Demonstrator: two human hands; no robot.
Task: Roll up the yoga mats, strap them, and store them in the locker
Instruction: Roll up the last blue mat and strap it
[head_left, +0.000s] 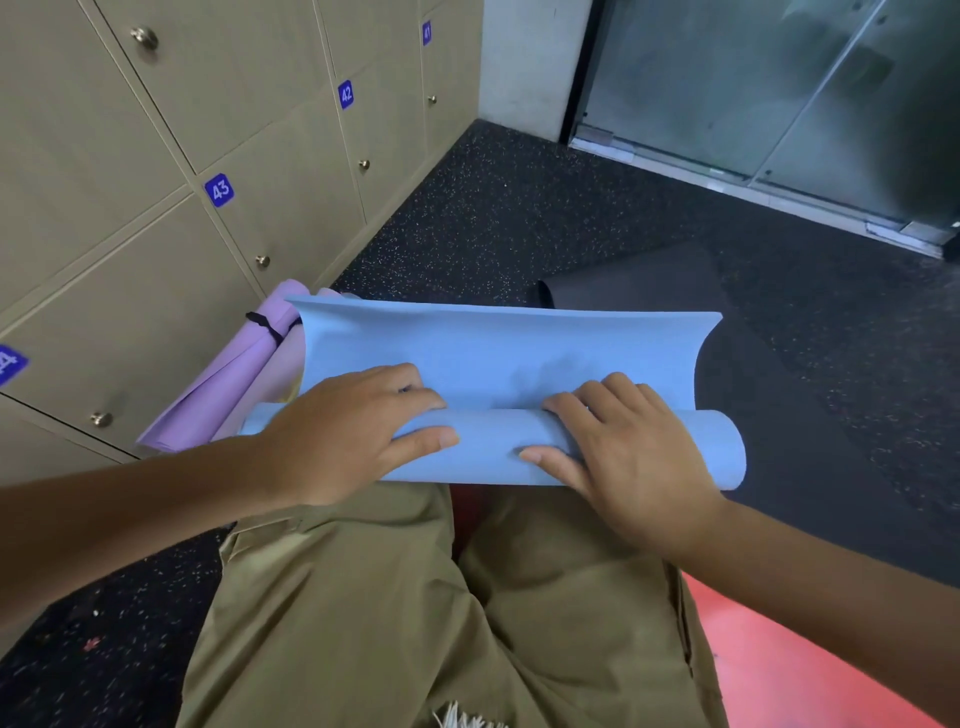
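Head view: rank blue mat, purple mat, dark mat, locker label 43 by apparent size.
1. blue mat, largest, though nearest the camera.
2-3. purple mat and dark mat: both partly hidden behind the blue one, too close to rank.
4. locker label 43, smallest.

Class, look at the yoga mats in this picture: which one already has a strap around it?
The purple mat by the lockers: a black strap circles it. The blue and dark mats have none.

A blue yoga mat (498, 364) is gripped at its rolled part by the left hand (358, 431) and right hand (618, 457), beside strapped purple mats (249, 379) and lockers (156, 208).
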